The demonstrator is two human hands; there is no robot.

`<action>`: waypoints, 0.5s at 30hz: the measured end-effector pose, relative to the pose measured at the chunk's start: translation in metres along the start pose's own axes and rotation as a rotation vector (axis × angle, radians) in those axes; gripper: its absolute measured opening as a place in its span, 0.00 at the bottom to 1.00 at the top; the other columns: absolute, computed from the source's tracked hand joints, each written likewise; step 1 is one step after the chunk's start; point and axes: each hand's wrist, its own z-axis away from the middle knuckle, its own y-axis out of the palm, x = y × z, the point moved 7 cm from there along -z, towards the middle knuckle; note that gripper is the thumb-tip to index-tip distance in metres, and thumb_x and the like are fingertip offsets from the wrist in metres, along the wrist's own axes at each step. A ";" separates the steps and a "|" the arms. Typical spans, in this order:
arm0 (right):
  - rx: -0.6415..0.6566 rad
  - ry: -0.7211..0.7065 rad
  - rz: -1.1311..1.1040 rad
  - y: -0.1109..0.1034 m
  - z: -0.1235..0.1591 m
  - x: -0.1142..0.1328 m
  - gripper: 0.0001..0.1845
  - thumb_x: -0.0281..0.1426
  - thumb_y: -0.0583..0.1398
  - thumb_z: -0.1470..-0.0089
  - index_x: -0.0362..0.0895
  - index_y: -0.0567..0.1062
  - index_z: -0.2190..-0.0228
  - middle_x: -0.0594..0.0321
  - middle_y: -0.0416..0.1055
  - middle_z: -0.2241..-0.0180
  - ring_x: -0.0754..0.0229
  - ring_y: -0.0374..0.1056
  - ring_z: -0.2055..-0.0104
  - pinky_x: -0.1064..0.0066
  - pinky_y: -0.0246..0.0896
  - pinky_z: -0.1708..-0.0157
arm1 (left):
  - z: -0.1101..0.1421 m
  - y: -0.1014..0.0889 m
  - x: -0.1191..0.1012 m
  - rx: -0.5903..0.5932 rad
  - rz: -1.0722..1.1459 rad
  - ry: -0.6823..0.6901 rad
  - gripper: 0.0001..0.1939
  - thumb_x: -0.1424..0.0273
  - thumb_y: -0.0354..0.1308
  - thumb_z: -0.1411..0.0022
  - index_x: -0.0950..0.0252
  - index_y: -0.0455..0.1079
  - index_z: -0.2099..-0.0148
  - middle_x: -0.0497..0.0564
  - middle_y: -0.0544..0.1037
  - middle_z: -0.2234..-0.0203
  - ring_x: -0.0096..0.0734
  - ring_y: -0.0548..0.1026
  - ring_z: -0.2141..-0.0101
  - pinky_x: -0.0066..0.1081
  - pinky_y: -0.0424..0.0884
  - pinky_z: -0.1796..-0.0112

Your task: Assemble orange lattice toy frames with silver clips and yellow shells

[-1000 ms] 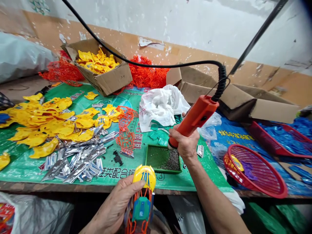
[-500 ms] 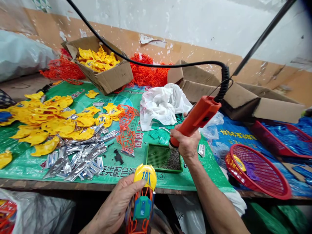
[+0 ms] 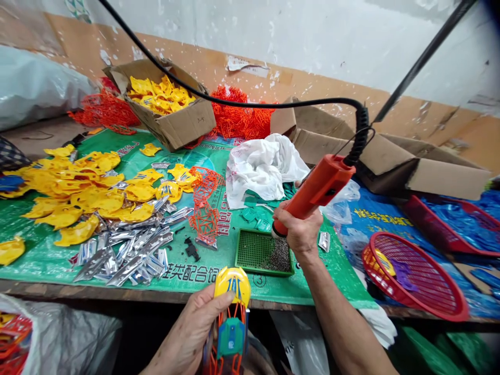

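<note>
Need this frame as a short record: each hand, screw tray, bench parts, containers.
left hand: holds toy vehicle, yellow front up
right hand: grips orange power driver, tip over tray
green tray: small metal pieces, heaped toward right side
bench left: yellow shells beside silver parts
center: white cloth, crumpled
back left: cardboard box of yellow parts
right: red round basket, yellow and purple pieces inside
</note>
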 end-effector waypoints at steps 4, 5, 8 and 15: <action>-0.021 -0.017 -0.061 -0.002 -0.004 0.010 0.12 0.28 0.69 0.65 0.43 0.72 0.75 0.69 0.71 0.79 0.62 0.66 0.80 0.65 0.64 0.75 | 0.000 -0.004 0.002 -0.023 0.002 0.017 0.15 0.63 0.69 0.47 0.67 0.78 0.60 0.50 0.79 0.74 0.24 0.73 0.76 0.22 0.69 0.74; -0.022 -0.021 -0.085 -0.002 -0.004 0.016 0.12 0.28 0.69 0.65 0.43 0.72 0.75 0.69 0.71 0.79 0.62 0.66 0.79 0.65 0.64 0.75 | 0.000 -0.004 0.002 -0.023 0.004 0.024 0.14 0.63 0.69 0.47 0.67 0.78 0.61 0.50 0.79 0.74 0.24 0.73 0.76 0.22 0.69 0.74; 0.003 -0.014 -0.168 0.002 0.004 0.039 0.10 0.27 0.68 0.64 0.42 0.73 0.77 0.68 0.70 0.79 0.62 0.67 0.80 0.66 0.63 0.76 | 0.001 -0.002 0.001 -0.003 0.022 0.052 0.14 0.63 0.68 0.46 0.68 0.78 0.61 0.51 0.80 0.73 0.25 0.73 0.75 0.22 0.69 0.74; 0.238 0.022 -0.376 0.033 0.049 0.080 0.16 0.25 0.64 0.59 0.49 0.74 0.64 0.70 0.69 0.77 0.62 0.67 0.78 0.63 0.69 0.74 | 0.002 0.006 -0.004 0.026 0.071 0.064 0.14 0.66 0.68 0.47 0.70 0.79 0.60 0.54 0.81 0.72 0.24 0.73 0.75 0.22 0.69 0.73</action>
